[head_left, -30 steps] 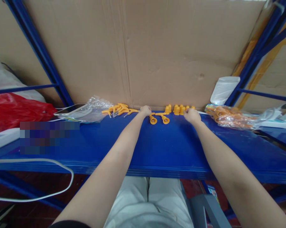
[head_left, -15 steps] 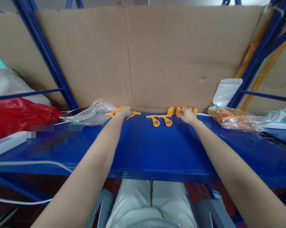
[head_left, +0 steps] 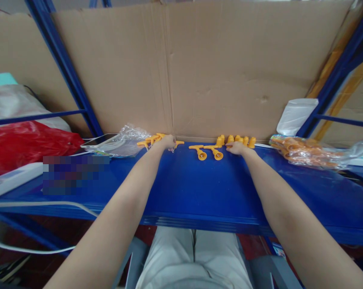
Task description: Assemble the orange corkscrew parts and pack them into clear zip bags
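While both arms extend over the blue table [head_left: 202, 186], L hand [head_left: 168, 142] is at the yellow handles w/ chains [head_left: 153, 138]; fingers mostly hidden, cannot tell if a pc. is held. R hand [head_left: 236, 148] is in front of the yellow cups [head_left: 245, 141], near the cardboard [head_left: 217, 72]; grip likewise unclear. Betw. hands, 2 yellow bell-ended pcs. [head_left: 217, 155] lie side by side.

A head-worn camera looks forward and down across the nearby blue tabletop [head_left: 199, 188]
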{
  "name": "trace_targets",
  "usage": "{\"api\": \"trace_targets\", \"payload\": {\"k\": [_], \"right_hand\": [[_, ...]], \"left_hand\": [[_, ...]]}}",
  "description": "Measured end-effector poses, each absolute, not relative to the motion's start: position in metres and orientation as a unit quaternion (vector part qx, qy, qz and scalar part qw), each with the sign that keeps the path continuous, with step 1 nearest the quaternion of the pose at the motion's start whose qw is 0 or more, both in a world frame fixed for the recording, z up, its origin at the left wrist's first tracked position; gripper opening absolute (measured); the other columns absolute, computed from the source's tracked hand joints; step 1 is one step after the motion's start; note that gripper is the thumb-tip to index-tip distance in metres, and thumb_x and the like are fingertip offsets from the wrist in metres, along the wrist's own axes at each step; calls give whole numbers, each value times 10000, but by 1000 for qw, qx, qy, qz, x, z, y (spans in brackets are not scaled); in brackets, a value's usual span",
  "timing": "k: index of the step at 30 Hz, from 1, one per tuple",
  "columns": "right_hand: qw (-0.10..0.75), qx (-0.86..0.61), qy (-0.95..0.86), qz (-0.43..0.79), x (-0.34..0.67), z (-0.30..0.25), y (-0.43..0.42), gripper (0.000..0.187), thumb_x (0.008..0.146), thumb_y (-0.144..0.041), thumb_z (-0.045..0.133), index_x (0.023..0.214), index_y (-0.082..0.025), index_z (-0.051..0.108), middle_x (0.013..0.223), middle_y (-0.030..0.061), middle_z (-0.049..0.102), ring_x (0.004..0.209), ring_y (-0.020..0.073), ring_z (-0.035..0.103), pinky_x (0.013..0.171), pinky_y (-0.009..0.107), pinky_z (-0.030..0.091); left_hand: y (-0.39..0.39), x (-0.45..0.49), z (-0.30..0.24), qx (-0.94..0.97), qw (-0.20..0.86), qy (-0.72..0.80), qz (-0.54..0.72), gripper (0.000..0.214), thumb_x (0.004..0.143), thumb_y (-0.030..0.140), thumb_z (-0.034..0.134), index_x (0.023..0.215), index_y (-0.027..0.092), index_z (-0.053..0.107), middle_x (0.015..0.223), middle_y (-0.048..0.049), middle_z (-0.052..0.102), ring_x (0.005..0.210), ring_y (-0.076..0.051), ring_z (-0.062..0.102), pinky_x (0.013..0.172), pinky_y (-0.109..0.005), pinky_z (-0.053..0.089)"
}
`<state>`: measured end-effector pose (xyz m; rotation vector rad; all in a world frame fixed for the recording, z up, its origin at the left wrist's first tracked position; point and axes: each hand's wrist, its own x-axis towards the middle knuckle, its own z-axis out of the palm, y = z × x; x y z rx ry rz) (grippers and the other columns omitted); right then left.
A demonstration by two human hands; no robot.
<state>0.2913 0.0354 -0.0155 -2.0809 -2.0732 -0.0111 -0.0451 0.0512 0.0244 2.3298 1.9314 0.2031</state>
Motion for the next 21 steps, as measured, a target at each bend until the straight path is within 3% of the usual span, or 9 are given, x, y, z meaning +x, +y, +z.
{"api": "trace_targets", "payload": {"k": [4, 8, 13, 18, 21], "right_hand": [[108, -706, -699, -9, 291, -22, 29, 458, 869, -256, 482, 1301, -165, 603, 1292, 144, 605, 1190, 313, 554, 992, 410, 422], [128, -700, -702, -33, 293, -25, 16, 450, 888, -231, 428, 1291, -139, 607, 1300, 158, 589, 1215, 286, 528, 1027, 378, 389], [162, -684, -707, -82, 295, -25, 3, 451, 893, -208, 394, 1283, -149, 612, 1266, 171, 593, 1195, 294, 531, 1017, 402, 389], [159, -685, -705, -92, 291, -21, -4, 446, 905, -201, 384, 1288, -159, 608, 1278, 177, 573, 1183, 287, 539, 998, 396, 411], [149, -688, -705, -93, 287, -19, -7, 436, 915, -203, 379, 1283, -166, 612, 1288, 170, 565, 1205, 284, 522, 1001, 392, 411]], "left_hand": [[53, -36, 19, 779, -43, 620, 88, 353, 789, 130, 541, 1103, 78, 695, 1118, -183, 691, 1055, -264, 643, 883, -269, 466], [60, -25, 8, 790, -50, 607, 68, 381, 825, 160, 529, 1181, 140, 662, 1259, -131, 634, 1217, -237, 550, 1007, -237, 382], [68, -12, 0, 788, -26, 612, 62, 438, 851, 220, 545, 1286, 185, 585, 1326, -104, 595, 1224, -221, 549, 1013, -242, 386], [72, -5, 7, 780, -31, 623, 56, 434, 871, 253, 530, 1274, 102, 587, 1316, -180, 584, 1245, -276, 527, 1021, -281, 385], [73, -5, 10, 775, -30, 629, 46, 445, 862, 266, 546, 1273, 102, 593, 1320, -177, 581, 1251, -279, 521, 1017, -263, 380]]}}
